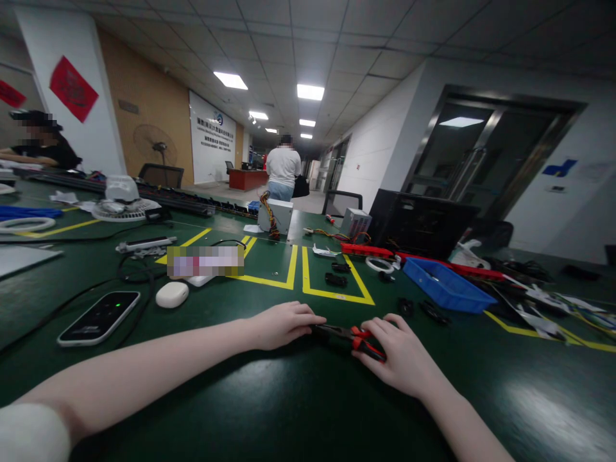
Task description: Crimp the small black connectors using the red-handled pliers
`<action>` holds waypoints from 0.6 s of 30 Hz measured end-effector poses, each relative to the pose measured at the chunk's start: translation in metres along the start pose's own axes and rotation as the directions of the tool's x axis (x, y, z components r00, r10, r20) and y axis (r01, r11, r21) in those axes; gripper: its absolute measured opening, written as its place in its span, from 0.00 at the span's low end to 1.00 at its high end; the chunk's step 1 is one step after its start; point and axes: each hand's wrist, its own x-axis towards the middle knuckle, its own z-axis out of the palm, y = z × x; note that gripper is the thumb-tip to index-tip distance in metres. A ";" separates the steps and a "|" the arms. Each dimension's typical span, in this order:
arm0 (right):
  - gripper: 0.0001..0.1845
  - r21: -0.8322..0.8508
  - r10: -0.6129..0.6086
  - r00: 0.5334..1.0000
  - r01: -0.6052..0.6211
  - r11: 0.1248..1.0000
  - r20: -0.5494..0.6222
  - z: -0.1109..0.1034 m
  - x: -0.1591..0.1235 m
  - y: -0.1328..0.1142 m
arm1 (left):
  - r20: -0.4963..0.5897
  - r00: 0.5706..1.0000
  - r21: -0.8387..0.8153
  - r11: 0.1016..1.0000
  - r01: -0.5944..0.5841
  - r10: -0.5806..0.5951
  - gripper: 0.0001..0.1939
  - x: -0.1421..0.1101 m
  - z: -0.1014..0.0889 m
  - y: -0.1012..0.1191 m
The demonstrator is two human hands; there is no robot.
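Needle-nose pliers (359, 335) with red and black handles are in my right hand (402, 353), whose fingers wrap the grips. Their slim jaws point left, toward my left hand (283, 325). The fingertips of that hand are pressed together right at the jaw tips; whatever they pinch is too small to make out. Both hands are just above the dark green table (269, 404). Beyond them, small black parts (335, 280) lie within a yellow-taped outline (332, 296), and more black pieces (405, 307) are right of it.
A blue bin (447, 285) stands at the right, before a black computer case (418, 224). On the left are a phone-like device (99, 319), a white rounded case (172, 295) and black cables. Power supply boxes (283, 217) stand farther back. One person (283, 167) stands beyond the table; another (43, 144) sits far left.
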 end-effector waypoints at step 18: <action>0.14 0.087 0.076 0.992 -0.086 0.992 0.103 -0.002 0.000 -0.001 | 0.003 1.000 0.007 1.000 -0.003 0.003 0.20 -0.001 -0.002 0.001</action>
